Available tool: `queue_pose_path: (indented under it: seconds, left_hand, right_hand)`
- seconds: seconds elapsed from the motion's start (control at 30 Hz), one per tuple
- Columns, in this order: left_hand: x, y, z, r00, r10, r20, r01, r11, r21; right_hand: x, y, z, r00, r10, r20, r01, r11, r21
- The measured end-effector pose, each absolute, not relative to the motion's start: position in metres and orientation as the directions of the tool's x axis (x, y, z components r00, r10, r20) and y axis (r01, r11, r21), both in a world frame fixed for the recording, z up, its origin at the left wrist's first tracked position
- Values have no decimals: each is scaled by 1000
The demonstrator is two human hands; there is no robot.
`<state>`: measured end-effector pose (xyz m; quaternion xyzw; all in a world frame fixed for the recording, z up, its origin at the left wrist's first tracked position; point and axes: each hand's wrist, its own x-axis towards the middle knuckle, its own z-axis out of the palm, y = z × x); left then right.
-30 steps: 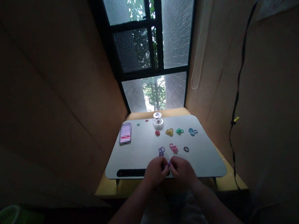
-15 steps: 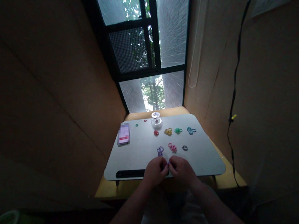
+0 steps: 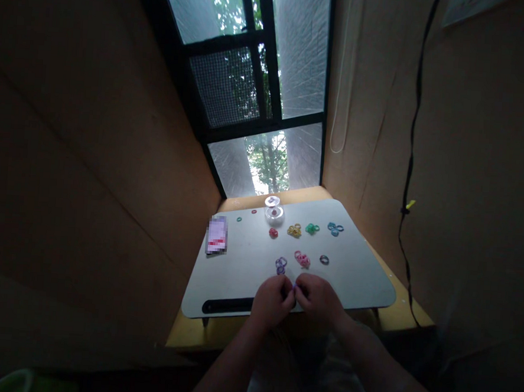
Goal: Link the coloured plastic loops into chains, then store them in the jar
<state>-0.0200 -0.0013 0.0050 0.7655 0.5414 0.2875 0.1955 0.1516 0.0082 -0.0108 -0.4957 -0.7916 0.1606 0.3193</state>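
Note:
My left hand (image 3: 274, 300) and my right hand (image 3: 318, 297) meet near the front edge of a white lap table (image 3: 239, 271), fingers pinched together. Between the fingertips shows a tiny purple bit (image 3: 295, 286), mostly hidden, too small to make out. Just beyond my left hand lie purple bands (image 3: 281, 265). Pink bands (image 3: 302, 259) and a dark ring (image 3: 324, 259) rest beyond my right hand. Farther back are red (image 3: 273, 233), yellow (image 3: 294, 230), green (image 3: 312, 228) and blue bands (image 3: 335, 228).
A clear round container (image 3: 274, 213) stands at the back, with a small red ring (image 3: 254, 211) and green ring (image 3: 239, 219) to its left. A phone-like object (image 3: 217, 234) lies at the left. A black slot (image 3: 228, 304) runs along the front edge.

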Motion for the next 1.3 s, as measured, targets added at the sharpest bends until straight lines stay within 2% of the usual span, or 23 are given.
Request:
queue_pose_path:
  seconds: [1.3]
  left_hand:
    - [-19,0,5,248,939,238,729,-343,592]
  right_hand:
    - [152,11,-10,-317,884,344,670,466,-578]
